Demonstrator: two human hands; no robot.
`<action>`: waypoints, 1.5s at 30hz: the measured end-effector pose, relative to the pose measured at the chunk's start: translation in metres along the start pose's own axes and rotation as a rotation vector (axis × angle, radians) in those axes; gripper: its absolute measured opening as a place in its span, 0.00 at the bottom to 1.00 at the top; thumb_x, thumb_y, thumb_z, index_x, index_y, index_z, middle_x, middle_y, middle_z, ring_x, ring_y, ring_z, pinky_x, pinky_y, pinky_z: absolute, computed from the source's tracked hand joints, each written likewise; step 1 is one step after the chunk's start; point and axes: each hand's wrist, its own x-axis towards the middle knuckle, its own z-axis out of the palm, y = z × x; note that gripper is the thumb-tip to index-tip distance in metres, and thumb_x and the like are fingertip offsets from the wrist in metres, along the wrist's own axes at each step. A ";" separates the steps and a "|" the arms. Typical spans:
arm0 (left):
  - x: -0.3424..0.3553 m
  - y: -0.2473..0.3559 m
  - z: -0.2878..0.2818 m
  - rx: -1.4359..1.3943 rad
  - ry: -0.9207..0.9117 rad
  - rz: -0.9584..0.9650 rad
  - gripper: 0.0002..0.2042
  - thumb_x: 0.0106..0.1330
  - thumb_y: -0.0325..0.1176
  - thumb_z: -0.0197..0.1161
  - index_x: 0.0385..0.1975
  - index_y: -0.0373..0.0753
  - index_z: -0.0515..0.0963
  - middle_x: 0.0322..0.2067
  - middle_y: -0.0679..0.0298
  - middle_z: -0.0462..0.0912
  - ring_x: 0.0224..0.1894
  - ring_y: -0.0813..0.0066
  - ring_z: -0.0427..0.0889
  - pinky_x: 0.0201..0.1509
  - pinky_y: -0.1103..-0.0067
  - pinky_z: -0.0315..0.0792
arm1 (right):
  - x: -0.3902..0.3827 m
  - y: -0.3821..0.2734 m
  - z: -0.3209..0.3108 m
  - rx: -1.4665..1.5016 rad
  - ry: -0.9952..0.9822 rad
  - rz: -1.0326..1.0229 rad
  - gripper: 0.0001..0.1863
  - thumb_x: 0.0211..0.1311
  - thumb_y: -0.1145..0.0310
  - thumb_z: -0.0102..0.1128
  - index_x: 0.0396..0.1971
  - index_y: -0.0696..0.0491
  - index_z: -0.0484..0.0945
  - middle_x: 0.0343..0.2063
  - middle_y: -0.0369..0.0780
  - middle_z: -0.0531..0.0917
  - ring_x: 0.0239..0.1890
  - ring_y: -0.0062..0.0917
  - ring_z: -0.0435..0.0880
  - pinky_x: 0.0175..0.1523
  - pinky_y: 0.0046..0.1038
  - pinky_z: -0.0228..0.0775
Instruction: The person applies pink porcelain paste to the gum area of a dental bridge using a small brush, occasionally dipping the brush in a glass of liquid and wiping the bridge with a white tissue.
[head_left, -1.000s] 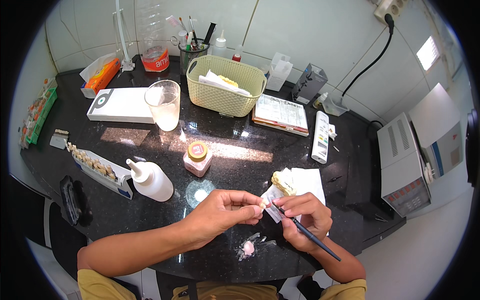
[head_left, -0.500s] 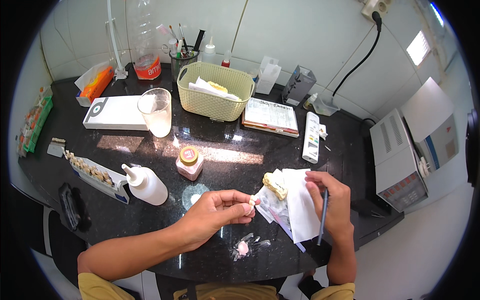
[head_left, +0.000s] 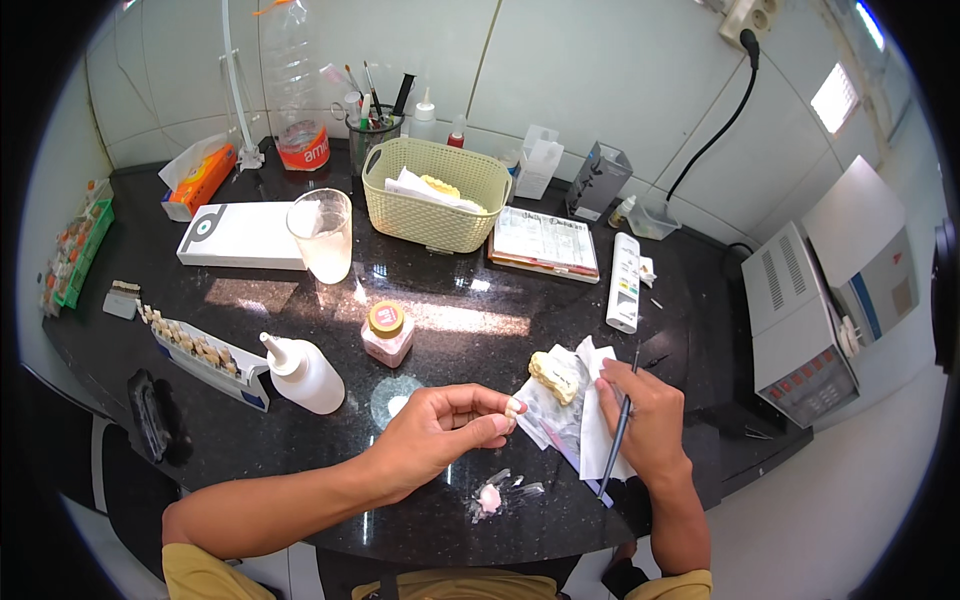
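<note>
My left hand [head_left: 445,430] pinches a small white tooth-like piece [head_left: 514,408] between thumb and fingertips, above the dark counter. In my right hand [head_left: 648,425] is a slim dark-handled tool [head_left: 618,440], slanting across the fingers; its kind is unclear. That hand's fingers touch a white paper tissue [head_left: 597,445]. Beside the tissue, a yellowish dental cast [head_left: 553,377] rests on crumpled clear plastic [head_left: 550,418]. A purple stick-like tool [head_left: 580,472] lies partly along the tissue. Below my left hand, a pink lump [head_left: 489,498] sits on a scrap of clear film.
A gold-lidded jar of pink powder [head_left: 388,345], a white nozzle bottle [head_left: 305,378] and a round glass dish [head_left: 388,402] stand left of centre. Behind are a tumbler [head_left: 322,240], a green basket [head_left: 430,215] and a notebook [head_left: 543,245]. A white-grey appliance [head_left: 800,320] stands right.
My right hand has shifted left with the dark tool, which is now more slanted. The tissue under its fingers has bunched up. My left hand still pinches the white piece.
</note>
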 end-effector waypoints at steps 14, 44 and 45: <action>-0.005 0.004 0.004 0.157 -0.070 -0.032 0.14 0.70 0.32 0.62 0.49 0.30 0.79 0.41 0.62 0.84 0.45 0.80 0.82 0.56 0.82 0.75 | -0.002 -0.024 0.004 0.239 0.205 -0.435 0.12 0.50 0.80 0.66 0.37 0.58 0.84 0.35 0.45 0.87 0.37 0.36 0.89 0.40 0.30 0.81; -0.002 -0.002 0.000 0.155 -0.052 -0.058 0.13 0.69 0.28 0.62 0.50 0.29 0.78 0.43 0.60 0.85 0.45 0.80 0.83 0.55 0.82 0.76 | -0.003 -0.034 0.006 0.198 0.208 -0.489 0.14 0.47 0.81 0.64 0.38 0.57 0.84 0.35 0.47 0.87 0.32 0.35 0.89 0.36 0.28 0.80; -0.002 -0.001 0.000 0.158 -0.053 -0.056 0.12 0.69 0.29 0.62 0.49 0.29 0.78 0.42 0.61 0.85 0.44 0.80 0.83 0.55 0.82 0.76 | -0.002 -0.031 0.004 0.182 0.234 -0.455 0.12 0.49 0.80 0.64 0.37 0.58 0.84 0.35 0.47 0.87 0.32 0.35 0.89 0.36 0.28 0.80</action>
